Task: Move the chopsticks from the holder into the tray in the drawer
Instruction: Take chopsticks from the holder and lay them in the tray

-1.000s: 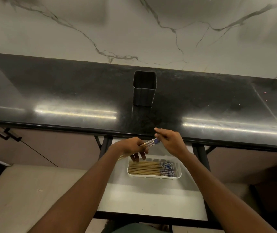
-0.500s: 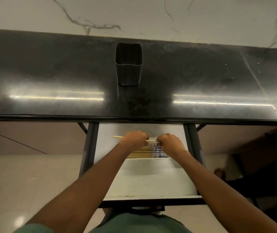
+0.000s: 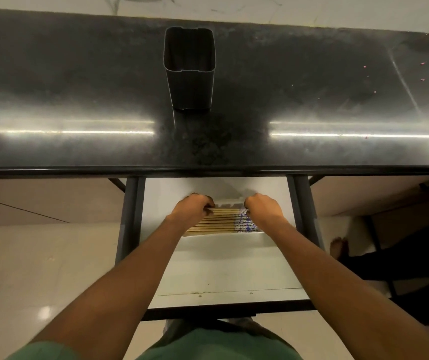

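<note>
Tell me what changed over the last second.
Both hands, left hand and right hand, came down from counter-edge height into the drawer, laying the chopstick they carried onto the chopsticks in the tray. Both are still on it. The holder stayed put, empty.

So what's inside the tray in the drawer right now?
The white tray holds a flat row of chopsticks, patterned ends rightward. The left hand and right hand cover both ends, so the count is unclear.

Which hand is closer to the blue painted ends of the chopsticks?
The right hand. Its fingers curl right at the blue ends of the chopsticks in the tray. The left hand is at the opposite, plain wooden ends.
</note>
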